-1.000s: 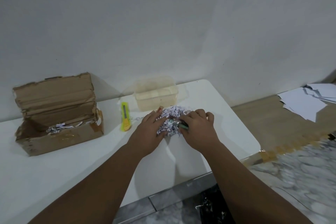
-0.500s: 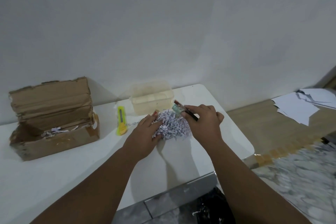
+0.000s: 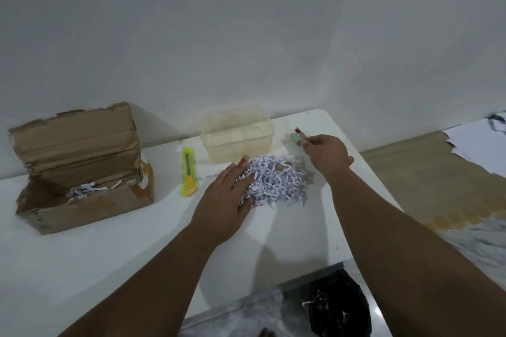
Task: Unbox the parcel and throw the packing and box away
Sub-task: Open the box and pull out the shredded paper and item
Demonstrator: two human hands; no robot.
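Cutter [image 3: 188, 172] at 10 o'clock, tub [image 3: 238, 142] at 12 o'clock of shredded paper [image 3: 276, 182]. Left hand [image 3: 227, 200] flat on paper's edge; right hand [image 3: 327, 156], at 1 o'clock, pinches small green item [image 3: 295, 139].

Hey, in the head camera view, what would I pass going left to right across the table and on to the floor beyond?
On the table: torn brown cardboard box → yellow utility knife → pile of shredded white paper → right hand, pinching a small green item → loose white paper sheets on the floor.
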